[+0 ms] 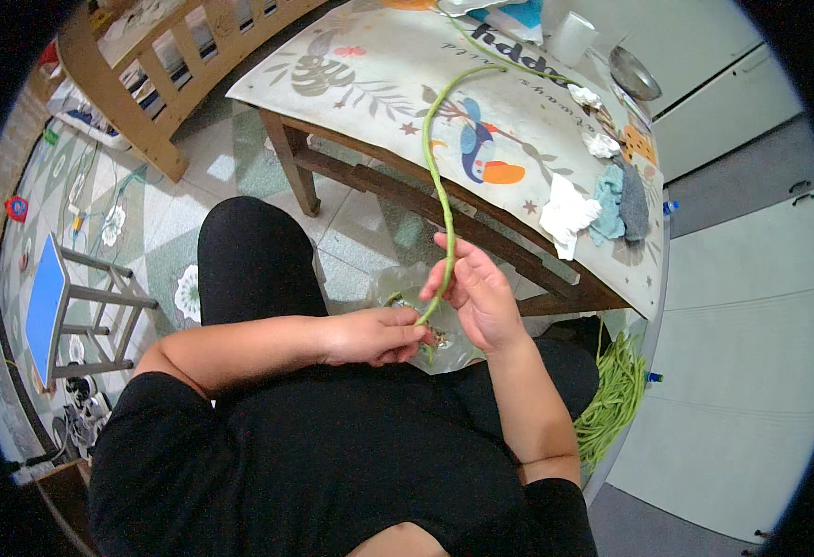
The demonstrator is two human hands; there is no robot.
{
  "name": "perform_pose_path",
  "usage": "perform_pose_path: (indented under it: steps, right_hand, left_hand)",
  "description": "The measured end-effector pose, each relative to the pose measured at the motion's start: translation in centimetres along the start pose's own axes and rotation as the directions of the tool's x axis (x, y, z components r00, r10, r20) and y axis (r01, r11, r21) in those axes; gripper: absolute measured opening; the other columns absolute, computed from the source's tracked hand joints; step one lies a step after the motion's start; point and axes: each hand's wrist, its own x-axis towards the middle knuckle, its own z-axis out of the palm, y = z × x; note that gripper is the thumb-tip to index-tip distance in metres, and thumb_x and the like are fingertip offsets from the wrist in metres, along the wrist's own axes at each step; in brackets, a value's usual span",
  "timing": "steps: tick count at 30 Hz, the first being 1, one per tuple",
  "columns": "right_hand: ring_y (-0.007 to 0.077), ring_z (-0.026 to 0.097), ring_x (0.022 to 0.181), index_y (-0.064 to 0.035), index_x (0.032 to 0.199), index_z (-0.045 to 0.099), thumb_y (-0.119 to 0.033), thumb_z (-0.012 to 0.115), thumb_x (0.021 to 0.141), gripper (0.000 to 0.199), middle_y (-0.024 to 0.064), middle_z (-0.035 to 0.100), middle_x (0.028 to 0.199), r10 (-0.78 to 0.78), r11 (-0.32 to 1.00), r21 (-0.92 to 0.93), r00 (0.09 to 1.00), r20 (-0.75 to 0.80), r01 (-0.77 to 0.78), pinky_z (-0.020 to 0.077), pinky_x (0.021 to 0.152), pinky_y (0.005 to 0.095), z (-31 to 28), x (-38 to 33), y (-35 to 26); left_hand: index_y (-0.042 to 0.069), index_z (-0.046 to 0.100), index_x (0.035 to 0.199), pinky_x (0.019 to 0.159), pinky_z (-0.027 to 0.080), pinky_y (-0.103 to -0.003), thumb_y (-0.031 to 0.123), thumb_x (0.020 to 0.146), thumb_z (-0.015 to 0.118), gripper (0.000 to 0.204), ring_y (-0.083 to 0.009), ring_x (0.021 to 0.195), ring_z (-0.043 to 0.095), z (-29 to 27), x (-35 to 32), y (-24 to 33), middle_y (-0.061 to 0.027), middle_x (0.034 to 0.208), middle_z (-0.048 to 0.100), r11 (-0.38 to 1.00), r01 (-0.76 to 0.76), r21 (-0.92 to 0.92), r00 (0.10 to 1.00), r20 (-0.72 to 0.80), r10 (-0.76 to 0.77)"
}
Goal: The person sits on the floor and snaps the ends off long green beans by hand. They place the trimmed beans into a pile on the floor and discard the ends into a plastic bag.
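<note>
A long green bean point(431, 153) runs from the tabletop down over its front edge to my hands above my lap. My left hand point(376, 336) pinches the bean's lower end between thumb and fingers. A little higher, my right hand point(483, 295) has its fingers curled loosely round the same bean, palm turned inward. Below the hands is a clear plastic bag point(458, 351) with small bits in it, partly hidden by my hands. A second long bean point(490, 54) lies farther back on the table.
The table's printed cover point(351, 111) carries crumpled white tissue point(569, 215), a teal cloth point(608, 202), a white cup point(572, 39) and a metal bowl point(634, 74). A heap of long beans point(616, 395) sits at my right. A blue-topped stool point(46, 302) stands left; white cabinets point(741, 334) stand right.
</note>
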Motion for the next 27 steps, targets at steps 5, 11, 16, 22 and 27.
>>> perform_pose_path:
  steps: [5,11,16,22,27]
  right_hand:
    - [0.0180,0.057,0.070,-0.0014,0.109,0.041,-0.017,0.045,0.086,0.028,0.0065,0.054,0.073,-0.018,0.999,0.038,1.000,-0.020,0.019,0.0458,0.065,0.0293,-2.2,-1.1,-0.3]
    - [0.0229,0.057,0.069,-0.0001,0.109,0.042,-0.015,0.041,0.086,0.028,0.0101,0.053,0.074,-0.069,0.996,0.051,0.997,0.018,0.068,0.0465,0.067,0.0330,-1.6,-0.8,-2.5]
    - [0.0205,0.055,0.064,-0.0002,0.111,0.042,-0.021,0.040,0.087,0.032,0.0089,0.052,0.075,-0.296,0.951,0.100,0.955,0.027,0.292,0.0466,0.062,0.0313,-2.0,0.3,-7.0]
    - [0.0062,0.024,0.040,-0.0074,0.099,0.051,-0.031,0.037,0.090,0.029,-0.0038,0.028,0.052,-0.455,0.870,0.133,0.877,-0.151,0.474,0.0255,0.036,0.0201,-3.8,-2.0,-11.3]
    - [0.0059,0.018,0.040,-0.0122,0.096,0.052,-0.032,0.034,0.090,0.027,-0.0063,0.024,0.051,-0.490,0.852,0.179,0.870,-0.058,0.492,0.0170,0.038,0.0210,-4.5,-4.3,-10.8]
  left_hand:
    - [0.008,0.048,0.102,0.045,0.025,-0.016,0.023,0.090,0.037,0.021,-0.0038,0.053,0.033,-1.1,-1.0,-0.3,0.0037,0.068,0.043,0.997,0.020,-0.073,1.000,0.022,-0.018]
    - [0.007,0.042,0.119,0.067,0.042,-0.027,0.007,0.087,0.035,0.033,-0.0135,0.073,0.050,-1.3,-1.6,0.0,-0.0041,0.076,0.050,0.856,-0.104,0.506,0.991,0.122,0.048]
    - [0.013,0.051,0.105,0.066,0.043,-0.035,0.007,0.079,0.042,0.028,-0.0252,0.075,0.057,-1.6,-1.0,-0.8,-0.0125,0.079,0.056,0.518,-0.058,0.853,0.986,-0.034,0.165]
    - [0.012,0.056,0.092,0.061,0.044,-0.038,0.007,0.076,0.042,0.022,-0.0305,0.067,0.057,-3.5,0.5,-1.9,-0.0157,0.069,0.055,0.479,0.093,0.873,0.967,-0.194,0.164]
    - [0.015,0.058,0.090,0.054,0.044,-0.038,0.012,0.082,0.037,0.023,-0.0216,0.052,0.052,-7.6,5.7,-4.9,-0.0118,0.062,0.054,0.512,0.147,0.847,0.958,-0.250,0.140]
